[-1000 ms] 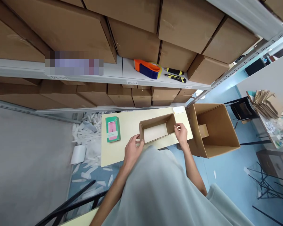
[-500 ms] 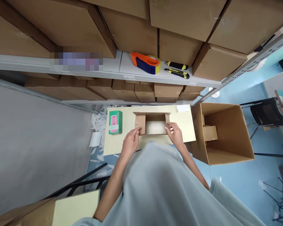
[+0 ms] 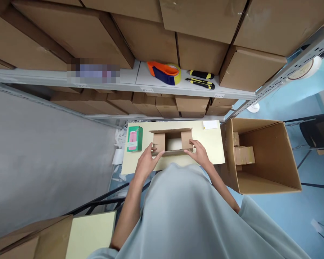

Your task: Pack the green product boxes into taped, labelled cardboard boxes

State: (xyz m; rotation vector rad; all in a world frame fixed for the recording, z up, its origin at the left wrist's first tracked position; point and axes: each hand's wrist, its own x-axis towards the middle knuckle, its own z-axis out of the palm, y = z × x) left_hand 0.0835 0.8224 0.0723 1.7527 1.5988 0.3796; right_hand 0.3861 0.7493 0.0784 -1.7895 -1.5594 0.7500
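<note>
A small brown cardboard box [image 3: 172, 138] stands on the pale yellow table [image 3: 213, 144], its two end flaps folded inward. My left hand [image 3: 146, 162] grips the box's left end and near wall. At the right end, my right hand [image 3: 199, 154] presses the near wall, fingers curled on the cardboard. A green carton with a pink picture [image 3: 135, 139] lies on the table just left of the box.
A white card [image 3: 210, 124] lies at the table's far right corner. A large open carton [image 3: 261, 154] holding small boxes stands on the floor to the right. On the shelf behind are a tape dispenser [image 3: 164, 72] and two yellow-black cutters [image 3: 201, 79]. Paper scraps litter the floor at left.
The box was turned square to me and its end flaps were folded inward. Both hands slid along its near wall toward the middle.
</note>
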